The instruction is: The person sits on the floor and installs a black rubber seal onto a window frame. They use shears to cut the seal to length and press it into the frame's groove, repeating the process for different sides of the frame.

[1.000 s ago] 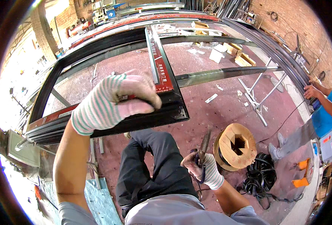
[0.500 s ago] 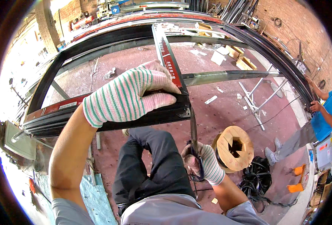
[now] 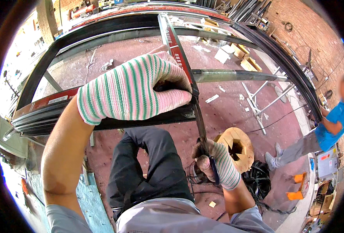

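My left hand (image 3: 137, 89), in a white glove with green and pink stripes, is closed over the near corner of a black metal frame (image 3: 71, 116). Thumb and fingers pinch at the corner beside a crossbar (image 3: 174, 48) covered in red film; what lies between them is hidden. My right hand (image 3: 218, 161), in a similar glove, grips what looks like a pair of scissors (image 3: 199, 122), long and dark, with a dark blue handle. Their narrow end reaches up to the corner beside my left fingertips; whether the blades are parted cannot be seen.
A cardboard-sided reel (image 3: 242, 151) stands beyond my right hand, near a heap of black strip (image 3: 257, 180). Another person (image 3: 333, 124) stands at the right, arms at the frame's far rail. White trestle legs (image 3: 257, 110), open boxes (image 3: 251, 64) and an orange bracket (image 3: 297, 186) are on the floor.
My right hand and the tool have moved slightly down, and the tool's narrow end now touches or overlaps the corner near my left fingers. My left hand keeps its hold. The view has shifted.
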